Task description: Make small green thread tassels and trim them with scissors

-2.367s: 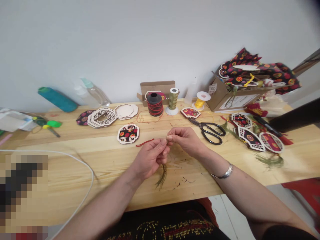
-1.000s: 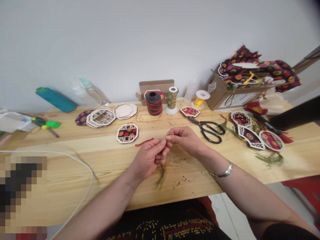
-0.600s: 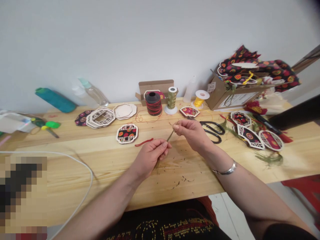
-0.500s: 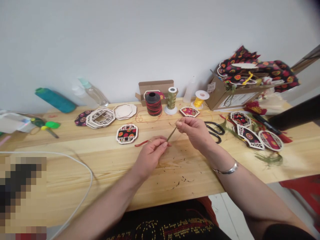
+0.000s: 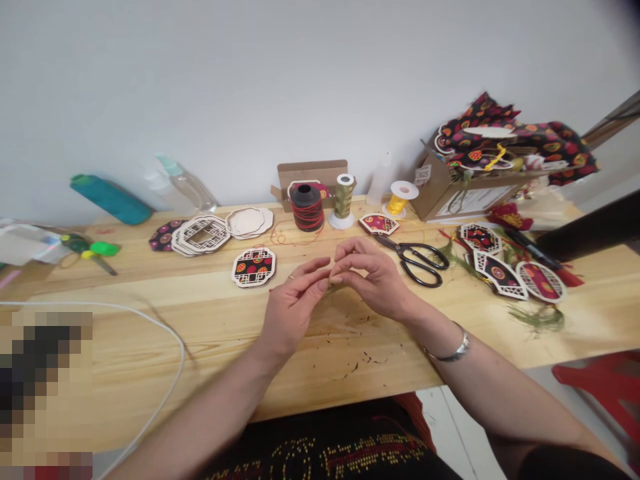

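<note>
My left hand [image 5: 295, 303] is closed in a pinch over the middle of the table. Fingertip to fingertip with it, my right hand [image 5: 373, 280] pinches too, its index finger bent. Both grip a thin bundle of olive-green thread [image 5: 341, 288], mostly covered by the fingers. Just left of my left hand lies a framed patterned ornament [image 5: 254, 267] with lattice edges. Black-handled scissors [image 5: 423, 260] rest beyond my right hand, near a fan-shaped red ornament [image 5: 379, 224].
A red-and-black thread cone [image 5: 307, 208], an olive thread spool [image 5: 343, 203] and a yellow spool [image 5: 400, 200] stand at the back. Stacked wooden frames [image 5: 203, 235] lie left. A cardboard box [image 5: 475, 197] of fabric stands right, several ornaments [image 5: 500, 273] before it. A white cable [image 5: 175, 333] crosses the left.
My right hand has come down and left to meet my left hand. The thread stretched between them is now mostly hidden, and more of the scissors shows.
</note>
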Motion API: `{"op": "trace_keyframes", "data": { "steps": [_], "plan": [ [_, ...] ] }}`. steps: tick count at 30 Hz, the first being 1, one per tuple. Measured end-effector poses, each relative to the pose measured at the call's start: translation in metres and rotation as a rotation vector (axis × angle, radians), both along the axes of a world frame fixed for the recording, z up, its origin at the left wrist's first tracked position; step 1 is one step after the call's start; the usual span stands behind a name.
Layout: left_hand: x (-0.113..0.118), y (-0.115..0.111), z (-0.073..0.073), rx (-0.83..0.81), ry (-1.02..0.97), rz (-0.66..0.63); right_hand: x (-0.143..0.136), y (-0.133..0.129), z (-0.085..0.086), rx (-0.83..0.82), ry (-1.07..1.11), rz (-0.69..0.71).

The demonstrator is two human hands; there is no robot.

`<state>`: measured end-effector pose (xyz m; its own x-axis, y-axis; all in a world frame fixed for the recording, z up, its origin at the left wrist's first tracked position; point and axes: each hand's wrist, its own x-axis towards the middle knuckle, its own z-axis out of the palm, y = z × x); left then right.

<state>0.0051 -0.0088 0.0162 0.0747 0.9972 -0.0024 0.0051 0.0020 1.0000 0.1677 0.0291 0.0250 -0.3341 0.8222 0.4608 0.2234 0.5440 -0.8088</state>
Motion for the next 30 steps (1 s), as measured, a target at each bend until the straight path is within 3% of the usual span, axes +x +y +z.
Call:
{"op": "trace_keyframes", "data": {
  "steps": [8, 19, 24, 30],
  "plan": [
    [-0.001, 0.001, -0.007, 0.082, 0.008, -0.076, 0.0, 0.0, -0.003, -0.069, 0.101, 0.051],
    [-0.003, 0.002, -0.01, 0.136, 0.032, 0.038, -0.005, -0.003, -0.002, -0.33, 0.246, 0.153],
    [-0.002, 0.005, -0.013, 0.081, -0.137, 0.103, -0.006, -0.004, -0.001, -0.512, 0.206, 0.267],
    [0.0, 0.007, -0.012, -0.034, -0.336, 0.135, -0.007, -0.005, -0.001, -0.548, 0.19, 0.351]
  ]
}}
